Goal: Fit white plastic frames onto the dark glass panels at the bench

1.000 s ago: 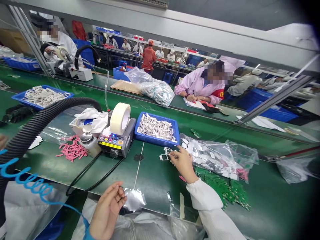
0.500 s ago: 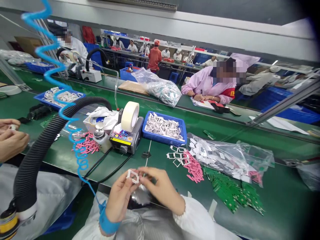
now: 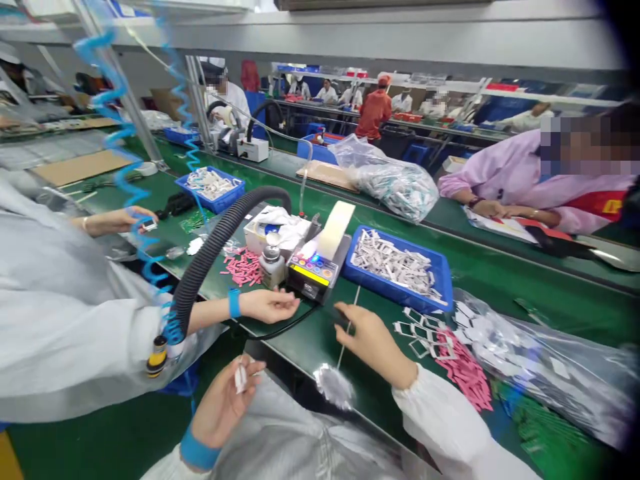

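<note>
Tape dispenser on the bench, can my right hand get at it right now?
Probably yes. Your right hand looks empty, fingers toward the tape dispenser, with nothing standing between them, though a co-worker's hand is close by on the left.

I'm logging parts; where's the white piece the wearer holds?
Low in the head view, the white piece is in the left hand, below a co-worker's blue wristband, left of the silvery sheet.

A green table [image 3: 313, 350] runs across the middle, and the floor [image 3: 65, 447] at 8 o'clock is green too. A big pale beam [image 3: 320, 40] goes over the top at 12. A silver pole [image 3: 131, 100] leans at 10. Far back, a long dark table [image 3: 313, 107] sits near 12, with a blue stool [image 3: 417, 155] at 2.
</note>
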A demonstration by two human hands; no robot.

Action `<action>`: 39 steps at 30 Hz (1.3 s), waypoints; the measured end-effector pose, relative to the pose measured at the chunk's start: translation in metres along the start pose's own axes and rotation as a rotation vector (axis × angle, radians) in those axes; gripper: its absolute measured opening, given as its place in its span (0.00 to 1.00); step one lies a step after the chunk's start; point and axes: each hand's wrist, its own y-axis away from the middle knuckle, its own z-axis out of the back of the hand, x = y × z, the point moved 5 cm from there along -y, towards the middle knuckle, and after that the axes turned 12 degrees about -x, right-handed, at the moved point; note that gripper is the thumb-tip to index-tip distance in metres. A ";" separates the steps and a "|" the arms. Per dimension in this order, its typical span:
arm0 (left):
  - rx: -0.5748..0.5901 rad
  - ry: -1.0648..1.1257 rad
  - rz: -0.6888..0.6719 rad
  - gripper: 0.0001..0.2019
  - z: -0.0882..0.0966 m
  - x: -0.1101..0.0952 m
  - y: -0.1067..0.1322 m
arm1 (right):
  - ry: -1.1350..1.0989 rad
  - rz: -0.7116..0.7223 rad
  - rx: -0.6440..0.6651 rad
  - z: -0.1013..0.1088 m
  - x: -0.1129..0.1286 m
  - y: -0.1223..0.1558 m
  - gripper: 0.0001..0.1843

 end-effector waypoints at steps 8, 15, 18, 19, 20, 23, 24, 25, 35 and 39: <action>-0.196 0.113 -0.235 0.07 0.106 -0.047 -0.011 | -0.734 0.154 0.596 -0.099 0.167 0.008 0.15; -0.151 0.144 -0.311 0.13 0.121 -0.079 0.003 | -0.870 -0.011 0.703 -0.202 0.244 0.001 0.11; -0.117 0.114 -0.314 0.19 0.117 -0.081 0.008 | -0.890 -0.075 0.701 -0.192 0.240 0.004 0.13; -0.095 0.107 -0.309 0.19 0.114 -0.079 0.008 | -0.895 -0.079 0.699 -0.181 0.235 0.005 0.13; -0.071 0.103 -0.301 0.19 0.109 -0.077 0.007 | -0.901 -0.077 0.699 -0.165 0.229 0.005 0.12; -0.002 0.094 -0.260 0.14 0.090 -0.063 0.000 | -0.891 0.017 0.622 -0.098 0.206 0.003 0.14; 0.019 0.089 -0.238 0.12 0.082 -0.057 -0.001 | -0.854 0.107 0.526 -0.072 0.198 0.003 0.18; 0.047 0.079 -0.208 0.11 0.072 -0.049 0.000 | -0.802 0.179 0.433 -0.047 0.188 0.004 0.21; 0.806 -0.105 0.114 0.17 -0.088 -0.013 0.101 | -0.375 0.533 -0.042 0.047 0.123 0.044 0.23; 0.788 -0.219 0.079 0.17 -0.111 -0.010 0.109 | -0.499 0.413 -0.097 0.063 0.108 0.050 0.19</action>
